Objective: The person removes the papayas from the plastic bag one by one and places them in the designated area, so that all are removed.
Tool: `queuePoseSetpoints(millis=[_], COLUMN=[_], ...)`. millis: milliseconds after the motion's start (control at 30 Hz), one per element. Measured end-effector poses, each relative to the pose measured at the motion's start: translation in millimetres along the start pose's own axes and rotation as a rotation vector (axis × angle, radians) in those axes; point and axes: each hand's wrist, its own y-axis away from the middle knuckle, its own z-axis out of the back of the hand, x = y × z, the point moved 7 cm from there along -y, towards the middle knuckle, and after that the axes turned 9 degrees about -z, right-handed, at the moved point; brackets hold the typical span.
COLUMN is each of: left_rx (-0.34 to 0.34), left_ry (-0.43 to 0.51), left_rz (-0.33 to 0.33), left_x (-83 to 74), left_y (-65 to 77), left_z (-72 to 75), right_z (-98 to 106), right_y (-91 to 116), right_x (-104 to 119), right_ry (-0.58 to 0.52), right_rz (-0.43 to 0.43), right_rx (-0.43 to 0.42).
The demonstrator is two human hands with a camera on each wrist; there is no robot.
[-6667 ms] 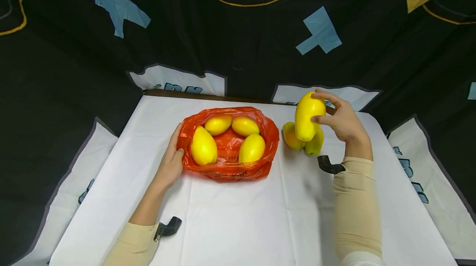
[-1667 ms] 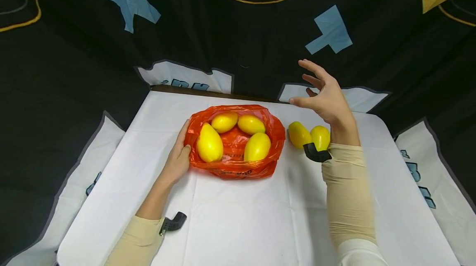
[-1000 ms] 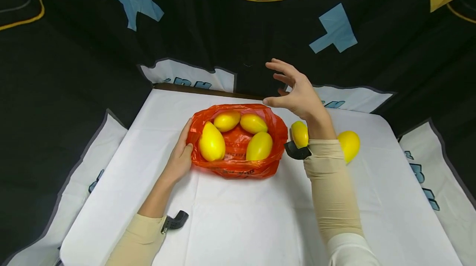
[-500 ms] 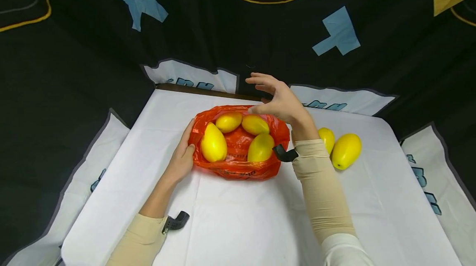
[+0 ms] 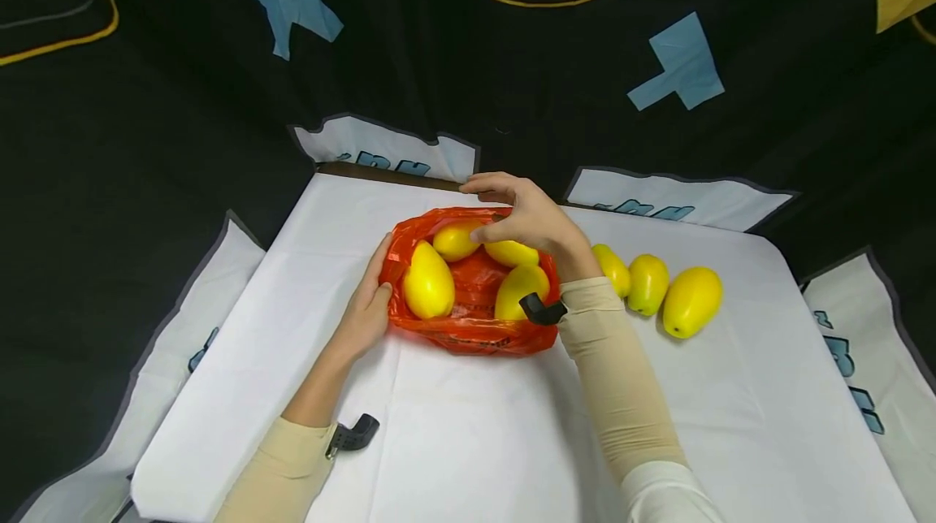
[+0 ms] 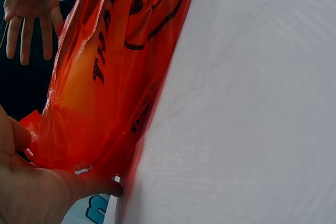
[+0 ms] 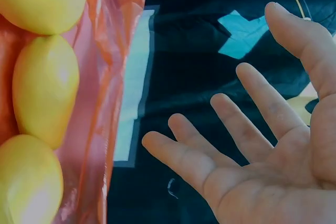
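Observation:
A red plastic bag (image 5: 468, 338) lies with its mouth spread wide, and several smooth yellow mango-like fruits (image 5: 429, 283) rest inside. My left hand (image 5: 363, 308) holds the bag's left side; in the left wrist view, thumb and fingers close round the end of the bag (image 6: 100, 87). Above the bag's back right rim hovers my right hand (image 5: 530, 218), fingers spread and nothing in it. The right wrist view shows this hand (image 7: 262, 156) palm up beside the fruits (image 7: 46, 92). Part of the rear right fruit (image 5: 512, 253) is hidden behind it.
Three more yellow fruits stand in a row to the right of the bag, the outermost (image 5: 691, 302) being the largest. A white cloth (image 5: 468, 434) covers the table. Behind its rear edge hangs a black backdrop (image 5: 504, 68) with blue tape.
The long yellow fruit that my right hand held earlier now lies on the table at right. That hand has moved left and lower, over the bag. My left hand stays at the bag.

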Motion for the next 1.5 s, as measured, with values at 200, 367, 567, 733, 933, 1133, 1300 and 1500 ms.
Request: queuePoseSetpoints(millis=[200,367,567,733,933,1133,1300,1500], left_rx=[0.000,0.001,0.007,0.012,0.016,0.021,0.018,0.015], left_ry=[-0.008,-0.003,0.007,0.006,0.000,-0.002,-0.003,-0.007], left_rz=[-0.017,-0.020,-0.014,-0.013,-0.016,-0.017,-0.013,-0.018], left_x=[-1.7,-0.9,0.1,0.9,0.9,1.7,1.9,0.3], left_y=[-2.1,-2.1,-1.5,-1.8,-2.3,-2.1,-1.3,-1.3], left_z=[-0.4,-0.2,-1.2,-1.4,-1.1,-0.7,-0.3,-0.3], right_z=[-11,-26,-47,-62,-79,-91,-98,-105], right_y=[-7,-16,-25,-31,-36,-40,-42,-42], right_x=[-6,-14,-23,-30,-39,-39,-39,-47], right_ry=[-0.024,-0.032,-0.008,-0.005,0.012,0.072,0.135,0.131], right_rz=[-0.011,-0.032,-0.059,-0.096,-0.137,-0.143,-0.170,-0.203], right_rx=[0.040,0.073,0.126,0.178,0.218,0.220,0.227,0.229])
